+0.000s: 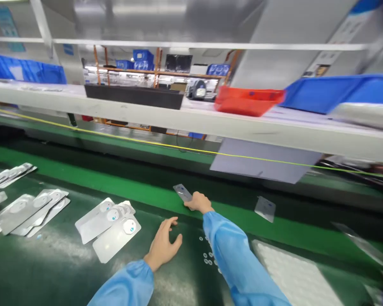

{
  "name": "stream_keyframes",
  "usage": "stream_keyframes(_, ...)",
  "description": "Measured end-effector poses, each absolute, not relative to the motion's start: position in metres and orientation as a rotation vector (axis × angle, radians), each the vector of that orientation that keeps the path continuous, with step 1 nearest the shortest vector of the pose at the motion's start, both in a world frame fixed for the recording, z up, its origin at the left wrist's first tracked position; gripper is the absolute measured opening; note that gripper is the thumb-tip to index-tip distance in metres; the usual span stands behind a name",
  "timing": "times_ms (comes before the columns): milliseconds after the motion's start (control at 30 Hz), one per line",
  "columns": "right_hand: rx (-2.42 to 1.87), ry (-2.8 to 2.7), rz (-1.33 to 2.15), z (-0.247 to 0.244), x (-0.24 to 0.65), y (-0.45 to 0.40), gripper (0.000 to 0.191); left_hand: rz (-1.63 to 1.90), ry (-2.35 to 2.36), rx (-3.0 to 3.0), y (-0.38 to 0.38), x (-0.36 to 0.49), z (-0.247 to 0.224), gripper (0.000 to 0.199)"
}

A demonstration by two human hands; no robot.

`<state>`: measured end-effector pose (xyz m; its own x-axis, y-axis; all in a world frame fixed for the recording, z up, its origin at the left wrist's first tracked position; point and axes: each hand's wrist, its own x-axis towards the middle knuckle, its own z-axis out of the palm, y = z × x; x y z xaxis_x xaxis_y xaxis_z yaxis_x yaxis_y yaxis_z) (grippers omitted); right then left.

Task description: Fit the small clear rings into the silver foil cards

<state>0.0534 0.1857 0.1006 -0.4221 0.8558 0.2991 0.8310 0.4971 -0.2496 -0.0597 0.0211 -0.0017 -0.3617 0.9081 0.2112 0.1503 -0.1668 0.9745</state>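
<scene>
The dark green surface (60, 276) fills the lower left of the frame and is the largest thing before you. Across the upper half runs a white shelf (147, 118), and under it, through the middle, a bright green belt (121, 190). In the lower right lies a white tray (293, 272) with rows of bumps, cut by the bottom edge. On the shelf, a blue bin (325, 91) is at the upper right, with a red bin (249, 102) just beside it, to its left.

At centre left, a group of pale plates (113, 236) with round stickers lies overlapping on the surface. Near it, at lower centre, your left hand (164, 244) holds nothing, its thumb and fingers spread; I cannot tell whether it touches the surface. Your right hand (200, 202), at centre over the belt, pinches one end of a thin plate (181, 191), which points to the upper left. Another plate (265, 209) lies right of centre. Smallest are the little rings (208, 260), scattered beside your right sleeve (232, 242).
</scene>
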Motion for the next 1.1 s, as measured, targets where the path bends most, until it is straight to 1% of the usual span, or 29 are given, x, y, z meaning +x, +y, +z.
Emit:
stream_keyframes(133,-1.322,-2.574,0.031,0.099,0.036,0.2,0.031,1.624,1.362,0.975,0.027,-0.067,-0.006,0.047)
stream_keyframes(200,-1.268,-2.671,0.008,0.09,0.032,0.191,0.021,1.644,1.299,0.819,0.031,-0.074,-0.008,0.054)
stream_keyframes(267,-1.185,-2.769,0.003,0.072,0.036,0.162,0.02,1.668,1.228,0.68,0.036,-0.078,-0.01,0.064)
stream_keyframes(333,-1.068,-2.858,0.025,0.05,0.048,0.116,0.021,1.681,1.153,0.571,0.04,-0.077,-0.011,0.067)
stream_keyframes(367,-0.991,-2.882,0.043,0.039,0.055,0.091,0.021,1.676,1.119,0.528,0.04,-0.075,-0.011,0.066)
stream_keyframes(433,-0.787,-2.801,0.088,0.026,0.07,0.047,0.026,1.636,1.057,0.465,0.039,-0.069,-0.009,0.061)
stream_keyframes(500,-0.682,-2.633,0.25,0.026,0.083,0.02,0.027,1.554,0.995,0.436,0.034,-0.064,-0.006,0.056)
stream_keyframes(600,-0.842,-2.283,0.583,0.04,0.098,0.013,0.023,1.404,0.917,0.443,0.028,-0.061,0.001,0.049)
stream_keyframes(667,-0.983,-2.062,0.662,0.048,0.106,0.017,0.023,1.326,0.902,0.465,0.025,-0.06,0.005,0.042)
stream_keyframes(767,-1.075,-1.907,0.655,0.05,0.109,0.02,0.02,1.248,0.931,0.508,0.022,-0.056,0.01,0.03)
stream_keyframes(867,-1.049,-1.871,0.634,0.046,0.107,0.019,0.019,1.234,0.99,0.575,0.02,-0.052,0.015,0.027)
stream_keyframes(1000,-0.997,-1.923,0.57,0.045,0.105,0.02,0.025,1.283,1.138,0.815,0.019,-0.051,0.015,0.019)
stream_keyframes(1100,-0.985,-2.021,0.488,0.04,0.108,0.022,0.032,1.23,1.141,1.004,0.02,-0.053,0.011,0.021)
